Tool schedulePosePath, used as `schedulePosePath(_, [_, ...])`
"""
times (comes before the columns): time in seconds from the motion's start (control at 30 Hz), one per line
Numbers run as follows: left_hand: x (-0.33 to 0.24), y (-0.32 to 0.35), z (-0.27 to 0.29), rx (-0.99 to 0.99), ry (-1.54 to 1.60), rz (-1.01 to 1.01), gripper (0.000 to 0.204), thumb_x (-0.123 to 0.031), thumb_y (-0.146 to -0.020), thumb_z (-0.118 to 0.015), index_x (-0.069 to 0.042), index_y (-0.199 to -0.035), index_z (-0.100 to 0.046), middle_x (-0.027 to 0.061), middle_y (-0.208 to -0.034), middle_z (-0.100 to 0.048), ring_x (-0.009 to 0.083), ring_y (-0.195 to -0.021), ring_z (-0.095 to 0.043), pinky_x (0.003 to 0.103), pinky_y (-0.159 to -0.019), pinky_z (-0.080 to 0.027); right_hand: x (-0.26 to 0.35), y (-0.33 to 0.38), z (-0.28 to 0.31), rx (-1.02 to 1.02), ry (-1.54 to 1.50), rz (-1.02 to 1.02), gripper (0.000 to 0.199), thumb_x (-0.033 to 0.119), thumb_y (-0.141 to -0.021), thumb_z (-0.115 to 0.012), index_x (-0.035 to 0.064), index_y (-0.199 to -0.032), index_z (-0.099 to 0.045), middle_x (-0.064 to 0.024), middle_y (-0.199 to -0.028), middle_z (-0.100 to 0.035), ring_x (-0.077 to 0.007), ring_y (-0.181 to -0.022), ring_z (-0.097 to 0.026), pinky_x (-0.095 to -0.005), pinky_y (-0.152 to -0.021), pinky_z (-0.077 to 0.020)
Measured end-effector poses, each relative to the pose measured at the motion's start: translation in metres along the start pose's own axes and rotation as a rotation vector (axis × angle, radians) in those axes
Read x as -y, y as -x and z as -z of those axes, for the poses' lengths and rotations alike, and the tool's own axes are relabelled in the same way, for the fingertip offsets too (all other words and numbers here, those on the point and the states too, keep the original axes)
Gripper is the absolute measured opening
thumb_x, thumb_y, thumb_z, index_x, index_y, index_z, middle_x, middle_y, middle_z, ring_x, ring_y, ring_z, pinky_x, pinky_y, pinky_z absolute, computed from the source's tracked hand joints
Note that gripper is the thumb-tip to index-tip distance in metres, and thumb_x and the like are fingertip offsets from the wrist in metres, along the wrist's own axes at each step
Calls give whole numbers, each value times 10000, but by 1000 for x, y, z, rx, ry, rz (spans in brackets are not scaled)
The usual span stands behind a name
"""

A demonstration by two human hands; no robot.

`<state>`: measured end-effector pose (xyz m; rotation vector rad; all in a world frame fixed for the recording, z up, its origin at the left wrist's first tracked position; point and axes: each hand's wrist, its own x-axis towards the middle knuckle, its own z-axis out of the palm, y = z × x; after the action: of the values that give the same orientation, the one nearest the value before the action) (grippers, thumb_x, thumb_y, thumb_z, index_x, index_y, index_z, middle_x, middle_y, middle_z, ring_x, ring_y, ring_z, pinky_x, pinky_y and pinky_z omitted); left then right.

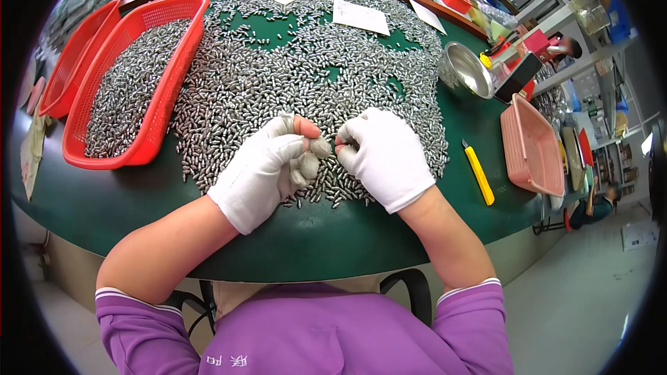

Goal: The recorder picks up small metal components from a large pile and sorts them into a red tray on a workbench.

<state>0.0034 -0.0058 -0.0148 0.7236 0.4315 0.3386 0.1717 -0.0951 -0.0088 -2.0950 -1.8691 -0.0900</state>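
Pile [240, 90] of small metal pieces [399, 101] spread across my green bench [313, 250].
At the pile's near edge, my gloved left hand [271, 163] and right hand [383, 156] are both curled in; I cannot tell whether they grip any pieces. Left of the pile sits a filled red basket [182, 76]; right of it, a yellow cutter [478, 175] and metal bowl [474, 75].

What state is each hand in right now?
Left hand: fingers curled above the metal pieces; any grip can't be told.
Right hand: fingers bent inward; any grip can't be told.
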Motion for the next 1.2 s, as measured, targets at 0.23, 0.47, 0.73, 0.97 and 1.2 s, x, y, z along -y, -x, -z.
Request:
schedulePosePath(0.23, [-1,1,-2,-45,-176,40,187,-179,-884,-534,-63,-1019,-478,17,-833,-561,55,-618,-504,179,-512,-410,-1,-5,5,-138,-313,102,98,64,-698,-692,72,-768,-624,-79,-746,-562,-249,-729,-560,-344,-666,-455])
schedulePosePath(0.47, [-4,3,-11,3,-359,80,199,-208,-897,-547,-59,-1012,-482,13,-835,-565,44,-596,-490,166,-505,-395,4,-4,14,-199,-486,223,145,37,-669,-700,79,-800,-653,-71,-731,-582,-247,-713,-578,-343,-646,-473])
schedulePosePath(0.73, [-2,2,-8,11,-205,88,137,-171,-923,-507,-64,-997,-464,24,-840,-564,58,-591,-492,173,-507,-401,-2,-7,14,-308,-495,110,111,19,-702,-692,61,-800,-663,-74,-732,-595,-228,-695,-592,-316,-635,-481])
schedulePosePath(0.97, [-2,1,-5,15,-193,76,161,-204,-935,-469,-54,-990,-484,40,-855,-570,78,-614,-508,208,-541,-428,-14,-6,11,-159,-231,113,56,125,-728,-673,91,-769,-655,-75,-735,-575,-250,-737,-576,-361,-664,-469])
schedulePosePath(1.2, [-2,2,-8,-25,-37,42,175,-112,-892,-493,-44,-1051,-471,56,-882,-579,83,-640,-515,212,-576,-437,-11,-2,6,-27,-139,116,76,119,-701,-673,115,-773,-649,-61,-776,-575,-250,-778,-564,-358,-704,-460])
